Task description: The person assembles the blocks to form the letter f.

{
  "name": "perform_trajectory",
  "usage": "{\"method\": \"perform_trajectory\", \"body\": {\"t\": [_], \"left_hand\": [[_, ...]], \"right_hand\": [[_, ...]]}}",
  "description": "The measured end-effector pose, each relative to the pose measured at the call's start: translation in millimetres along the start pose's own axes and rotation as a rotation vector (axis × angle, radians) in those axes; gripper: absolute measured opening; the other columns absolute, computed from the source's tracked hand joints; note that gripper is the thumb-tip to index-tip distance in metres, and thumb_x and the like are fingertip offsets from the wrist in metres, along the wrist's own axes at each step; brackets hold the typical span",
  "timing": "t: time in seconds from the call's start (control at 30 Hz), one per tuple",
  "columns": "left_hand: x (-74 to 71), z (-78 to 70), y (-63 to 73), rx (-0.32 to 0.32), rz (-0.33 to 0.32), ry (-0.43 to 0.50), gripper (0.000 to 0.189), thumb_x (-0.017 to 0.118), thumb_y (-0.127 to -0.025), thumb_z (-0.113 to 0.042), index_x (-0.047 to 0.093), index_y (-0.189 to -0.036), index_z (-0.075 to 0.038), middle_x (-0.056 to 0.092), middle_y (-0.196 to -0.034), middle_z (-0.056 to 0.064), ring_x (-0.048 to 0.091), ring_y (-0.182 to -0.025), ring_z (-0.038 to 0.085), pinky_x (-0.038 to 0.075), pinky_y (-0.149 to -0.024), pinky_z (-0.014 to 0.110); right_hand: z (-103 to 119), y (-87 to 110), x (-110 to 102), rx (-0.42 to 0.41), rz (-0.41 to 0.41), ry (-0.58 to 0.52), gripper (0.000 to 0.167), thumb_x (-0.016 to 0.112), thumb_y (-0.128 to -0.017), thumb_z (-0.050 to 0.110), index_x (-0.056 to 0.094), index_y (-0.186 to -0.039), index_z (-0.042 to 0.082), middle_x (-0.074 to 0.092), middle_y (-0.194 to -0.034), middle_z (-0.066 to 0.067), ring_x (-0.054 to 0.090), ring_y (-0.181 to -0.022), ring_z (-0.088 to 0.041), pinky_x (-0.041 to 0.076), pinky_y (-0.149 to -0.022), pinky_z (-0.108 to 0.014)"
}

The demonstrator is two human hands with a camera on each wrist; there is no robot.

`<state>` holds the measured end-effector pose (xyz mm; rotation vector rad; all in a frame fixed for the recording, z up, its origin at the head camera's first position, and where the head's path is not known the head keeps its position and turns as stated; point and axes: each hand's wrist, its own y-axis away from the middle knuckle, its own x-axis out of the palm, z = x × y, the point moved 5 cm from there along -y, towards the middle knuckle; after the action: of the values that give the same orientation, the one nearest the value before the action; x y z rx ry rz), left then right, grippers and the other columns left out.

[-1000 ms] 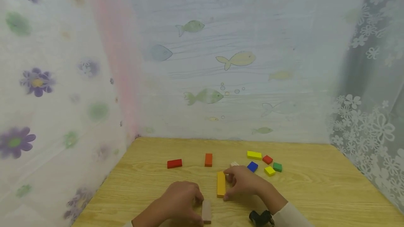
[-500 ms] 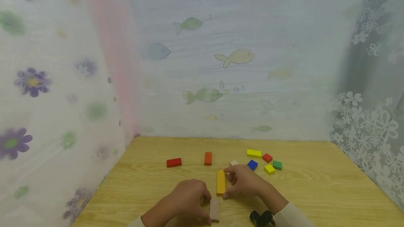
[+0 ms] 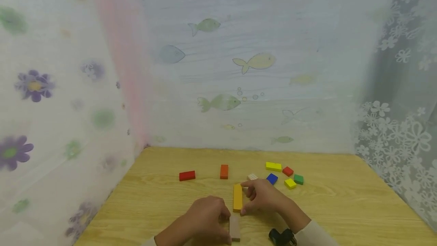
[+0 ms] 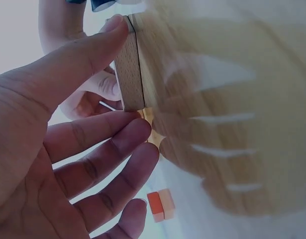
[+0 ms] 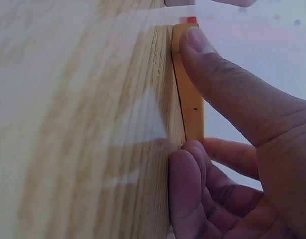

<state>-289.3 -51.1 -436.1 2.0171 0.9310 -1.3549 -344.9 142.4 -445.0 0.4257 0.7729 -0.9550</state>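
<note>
A plain wooden block [image 3: 234, 228] lies flat on the table near the front. My left hand [image 3: 209, 217] pinches it by its two ends, thumb at the near end and index finger at the far end, as the left wrist view shows on the wooden block [image 4: 128, 74]. Just beyond it lies a longer yellow-orange block [image 3: 237, 197]. My right hand [image 3: 264, 196] holds that one from the right, its thumb on the near end of the yellow-orange block [image 5: 190, 94] and fingers at the far end. The two blocks sit almost end to end.
Behind the hands lie a red block [image 3: 187, 175], an orange block [image 3: 224, 171], a yellow block [image 3: 273, 166] and a blue block [image 3: 272, 178]. Small red, yellow and green blocks [image 3: 298, 179] sit to the right. A black object [image 3: 282, 236] is by the right wrist.
My left hand has slid the wooden block to the right, up to the near end of the yellow-orange block. The right hand keeps its place on the yellow-orange block.
</note>
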Motion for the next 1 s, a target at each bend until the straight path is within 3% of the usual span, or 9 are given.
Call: {"method": "perform_trajectory", "body": {"t": [0.3,1.0], "left_hand": [[1.9,-5.1,-4.7,0.008,-0.001,-0.029,0.034,0.095,-0.066,-0.054,0.080,-0.088,-0.032,0.055,-0.078,-0.019,0.039,-0.068,0.001,0.036,-0.056,0.023],[1.7,-6.7,-5.2,-0.063,0.014,-0.003,0.037,0.095,-0.068,-0.052,0.083,-0.094,-0.029,0.060,-0.082,-0.021,0.042,-0.066,0.001,0.039,-0.055,0.024]], "right_hand": [[-4.7,-0.1,0.8,0.006,-0.002,0.021,0.084,0.095,-0.072,0.041,0.064,-0.140,0.005,0.071,-0.101,0.003,0.066,-0.089,-0.011,0.057,-0.077,-0.029],[-7.3,-3.7,3.1,0.002,0.015,-0.019,0.081,0.095,-0.073,0.039,0.064,-0.141,0.008,0.070,-0.096,0.006,0.064,-0.086,-0.010,0.055,-0.073,-0.027]]}}
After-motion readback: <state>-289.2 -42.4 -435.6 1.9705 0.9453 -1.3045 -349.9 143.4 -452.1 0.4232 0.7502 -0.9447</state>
